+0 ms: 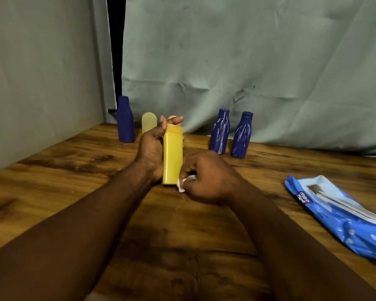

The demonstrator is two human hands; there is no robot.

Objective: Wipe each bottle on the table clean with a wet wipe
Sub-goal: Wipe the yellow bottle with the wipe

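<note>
My left hand (150,148) grips a yellow bottle (172,157) and holds it upright above the wooden table (74,170). My right hand (208,174) pinches a crumpled white wet wipe (182,184) against the bottle's lower right side. Three dark blue bottles stand at the back: one on the left (125,120) and two on the right (220,132) (241,135), both streaked with white. A pale yellow bottle (149,122) stands behind my left hand, partly hidden.
A blue pack of wet wipes (343,216) lies on the table at the right. A grey-green cloth backdrop (248,61) hangs behind the bottles, and a cloth wall closes off the left side.
</note>
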